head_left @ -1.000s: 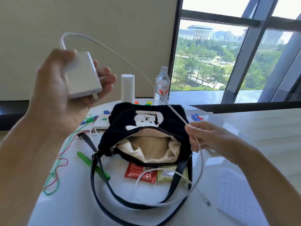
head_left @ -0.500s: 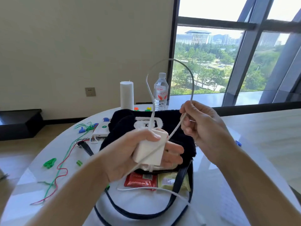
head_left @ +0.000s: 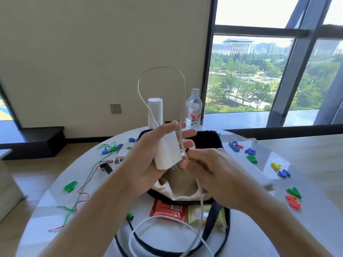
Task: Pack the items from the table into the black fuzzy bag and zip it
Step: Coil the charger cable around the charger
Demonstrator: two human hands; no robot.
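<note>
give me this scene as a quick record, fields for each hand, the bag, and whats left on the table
left hand: holds white charger above the bag
right hand: pinches the cable beside the charger
cable: loops up over the hands, rest trails down onto the table
bag: black, fuzzy, unzipped, beige lining showing
in front of bag: red packet, green packet
behind bag: water bottle, white roll
elsewhere: power bank, plastic letters

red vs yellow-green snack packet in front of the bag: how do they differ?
The red packet lies left, fully exposed, barcode showing; the yellow-green packet lies right, crossed by the white cable and the bag strap. Both lie flat, side by side on the table, still unpacked.
</note>
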